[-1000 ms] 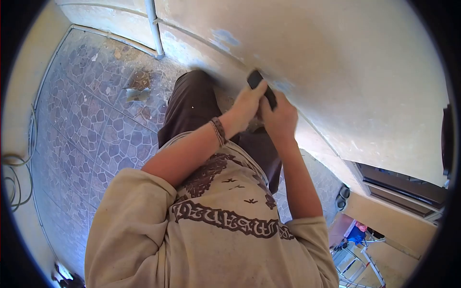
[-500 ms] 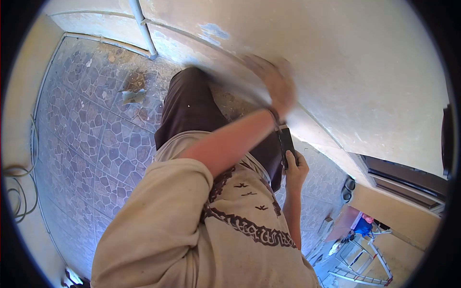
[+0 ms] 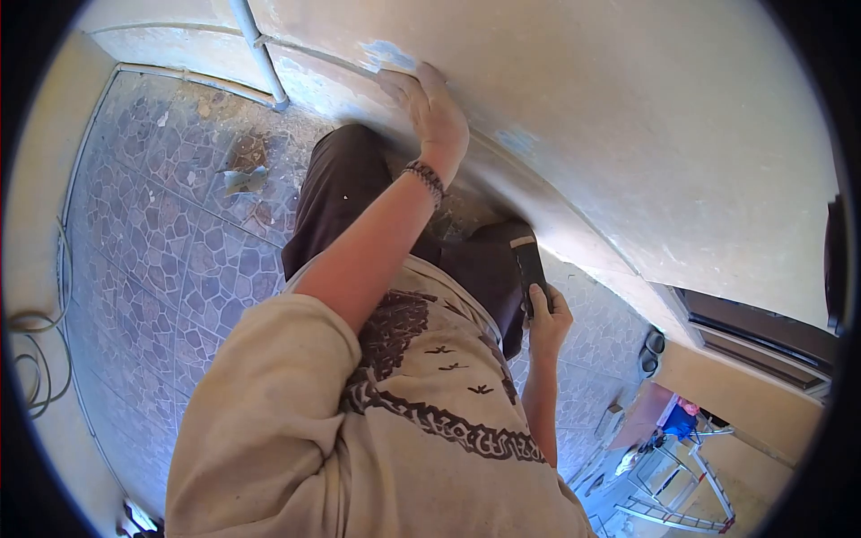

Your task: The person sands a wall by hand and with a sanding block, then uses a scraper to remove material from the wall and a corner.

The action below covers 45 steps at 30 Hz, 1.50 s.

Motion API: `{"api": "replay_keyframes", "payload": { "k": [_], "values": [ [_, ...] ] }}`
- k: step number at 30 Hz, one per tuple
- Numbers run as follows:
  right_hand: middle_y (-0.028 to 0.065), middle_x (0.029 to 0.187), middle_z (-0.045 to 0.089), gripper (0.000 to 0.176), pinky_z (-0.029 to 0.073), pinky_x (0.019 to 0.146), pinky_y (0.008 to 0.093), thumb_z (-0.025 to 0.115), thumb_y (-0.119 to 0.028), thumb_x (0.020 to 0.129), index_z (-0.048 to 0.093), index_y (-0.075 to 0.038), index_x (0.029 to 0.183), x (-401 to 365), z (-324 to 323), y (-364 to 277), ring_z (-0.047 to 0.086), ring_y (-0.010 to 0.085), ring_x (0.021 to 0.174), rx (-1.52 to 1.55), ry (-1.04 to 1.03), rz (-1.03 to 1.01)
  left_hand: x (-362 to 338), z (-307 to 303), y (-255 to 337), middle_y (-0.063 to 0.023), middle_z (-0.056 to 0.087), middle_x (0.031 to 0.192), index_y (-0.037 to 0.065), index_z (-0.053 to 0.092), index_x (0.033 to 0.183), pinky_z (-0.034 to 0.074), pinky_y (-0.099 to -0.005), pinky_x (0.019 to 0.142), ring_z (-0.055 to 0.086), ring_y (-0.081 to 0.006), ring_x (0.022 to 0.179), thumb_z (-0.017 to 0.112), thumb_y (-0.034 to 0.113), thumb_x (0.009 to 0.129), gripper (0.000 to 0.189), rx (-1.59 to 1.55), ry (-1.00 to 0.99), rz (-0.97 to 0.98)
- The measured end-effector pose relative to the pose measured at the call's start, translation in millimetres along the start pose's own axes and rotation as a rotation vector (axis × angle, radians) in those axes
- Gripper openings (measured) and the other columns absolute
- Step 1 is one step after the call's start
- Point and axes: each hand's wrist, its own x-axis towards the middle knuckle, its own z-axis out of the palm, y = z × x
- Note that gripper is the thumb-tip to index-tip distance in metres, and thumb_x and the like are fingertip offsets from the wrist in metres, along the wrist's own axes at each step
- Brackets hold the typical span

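Note:
My left hand (image 3: pixel 439 117), with a braided band on its wrist, reaches across to the wall (image 3: pixel 646 134). Its fingers are stretched out against the surface beside a bluish-white bare patch (image 3: pixel 387 56), and I see nothing held in it. Lower on the right, my right hand (image 3: pixel 553 314) is closed round a flat dark tool (image 3: pixel 529 269) with a pale strip at its far end. The tool points up beside my dark-trousered knee, its lower part hidden by my fingers.
Debris and a torn pale piece (image 3: pixel 245 181) lie on the stone-patterned floor (image 3: pixel 179 242). A pipe (image 3: pixel 258 54) runs down the wall. A coiled hose (image 3: pixel 38 363) is at far left. Dark shoes (image 3: pixel 651 351) and a metal ladder (image 3: pixel 708 484) are at right.
My left hand has moved left along the wall, toward the bluish-white patch, and is less blurred. My right hand still holds the dark tool in nearly the same place.

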Motion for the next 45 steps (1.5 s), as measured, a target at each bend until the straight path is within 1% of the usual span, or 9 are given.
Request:
{"api": "replay_keyframes", "payload": {
  "k": [2, 5, 7, 8, 13, 26, 29, 35, 45],
  "values": [
    [0.0064, 0.069, 0.062, 0.032, 0.042, 0.043, 0.026, 0.071, -0.022, 0.085, 0.068, 0.002, 0.104, 3.0, 6.9, -16.0, 0.053, 0.0095, 0.051, -0.091, 0.007, -0.054, -20.7, -13.0, -11.0, -0.0336, 0.005, 0.153, -0.013, 0.004, 0.146, 0.009, -0.0415, 0.118, 0.007, -0.0431, 0.144, 0.039, 0.038, 0.1, 0.076, 0.104, -0.2, 0.099],
    [0.0108, 0.072, 0.066, 0.03, 0.047, 0.047, 0.0308, 0.071, -0.021, 0.083, 0.069, 0.0, 0.105, 18.9, 29.7, -53.3, 0.06, 0.0159, 0.053, -0.302, 0.017, -0.627, -74.1, -50.2, -20.9, -0.0292, 0.044, 0.14, -0.01, 0.031, 0.141, 0.027, -0.041, 0.113, 0.041, -0.0391, 0.131, 0.041, 0.037, 0.1, 0.063, 0.25, -0.475, 0.072],
    [0.0163, 0.08, 0.069, 0.03, 0.052, 0.064, 0.032, 0.073, -0.019, 0.081, 0.068, 0.002, 0.103, 24.0, 50.9, -90.3, 0.067, 0.0223, 0.067, -0.399, -0.016, -0.752, -85.1, -53.1, -16.8, -0.0235, 0.056, 0.125, -0.006, 0.044, 0.131, 0.035, -0.0416, 0.106, 0.053, -0.0343, 0.118, 0.041, 0.037, 0.101, 0.052, 0.004, -0.493, -0.455],
    [0.0157, 0.079, 0.069, 0.03, 0.052, 0.06, 0.0334, 0.073, -0.019, 0.081, 0.068, 0.0, 0.104, 28.9, 61.1, -100.3, 0.067, 0.0249, 0.065, -0.417, -0.015, -0.832, -87.8, -53.3, -13.9, -0.0206, 0.061, 0.118, -0.004, 0.05, 0.126, 0.039, -0.0419, 0.103, 0.058, -0.0318, 0.111, 0.042, 0.036, 0.101, 0.048, -0.125, -0.487, -0.721],
    [0.0131, 0.076, 0.068, 0.031, 0.051, 0.051, 0.0365, 0.072, -0.02, 0.08, 0.067, -0.003, 0.105, 53.7, 94.4, -134.8, 0.066, 0.0289, 0.059, -0.487, -0.012, -1.107, -53.8, -44.2, -11.5, -0.0138, 0.063, 0.108, 0.004, 0.054, 0.114, 0.045, -0.0416, 0.096, 0.06, -0.0236, 0.102, 0.037, 0.036, 0.104, 0.038, -0.855, -0.496, -0.929],
    [0.0136, 0.071, 0.065, 0.027, 0.051, 0.048, 0.0368, 0.07, -0.016, 0.078, 0.066, -0.001, 0.1, 47.9, 129.9, -134.2, 0.065, 0.0289, 0.056, -0.552, 0.068, -1.114, -39.3, -46.8, -24.5, -0.0109, 0.063, 0.092, 0.004, 0.056, 0.101, 0.051, -0.0386, 0.083, 0.063, -0.0229, 0.085, 0.036, 0.033, 0.104, 0.036, -0.96, -0.482, -1.048],
    [0.0167, 0.068, 0.064, 0.021, 0.051, 0.052, 0.042, 0.068, -0.019, 0.078, 0.065, -0.003, 0.091, 33.9, 139.8, -140.5, 0.063, 0.0345, 0.058, -0.616, 0.084, -1.009, -35.3, -47.6, -16.8, -0.0135, 0.06, 0.1, 0.0, 0.053, 0.109, 0.05, -0.0415, 0.087, 0.06, -0.0245, 0.095, 0.035, 0.03, 0.105, 0.035, -0.69, -0.448, -0.979],
    [0.0191, 0.067, 0.062, 0.021, 0.05, 0.058, 0.0477, 0.065, -0.023, 0.078, 0.063, -0.003, 0.08, 82.9, 95.3, -165.5, 0.062, 0.0394, 0.063, -0.541, -0.227, -1.017, -47.3, -20.0, -14.1, -0.0141, 0.06, 0.106, 0.0, 0.051, 0.112, 0.049, -0.0413, 0.091, 0.06, -0.0275, 0.1, 0.031, 0.035, 0.105, 0.042, -0.922, -0.382, -0.839],
    [0.0171, 0.071, 0.065, 0.022, 0.05, 0.056, 0.0437, 0.066, -0.022, 0.077, 0.067, -0.003, 0.089, 12.8, 57.5, -161.9, 0.064, 0.0354, 0.062, -0.703, -0.028, -0.98, -99.7, -42.3, 20.9, -0.0093, 0.061, 0.103, 0.007, 0.055, 0.106, 0.049, -0.0368, 0.088, 0.059, -0.0205, 0.097, 0.028, 0.04, 0.105, 0.043, -0.893, -0.599, -1.008]
  ]
}}
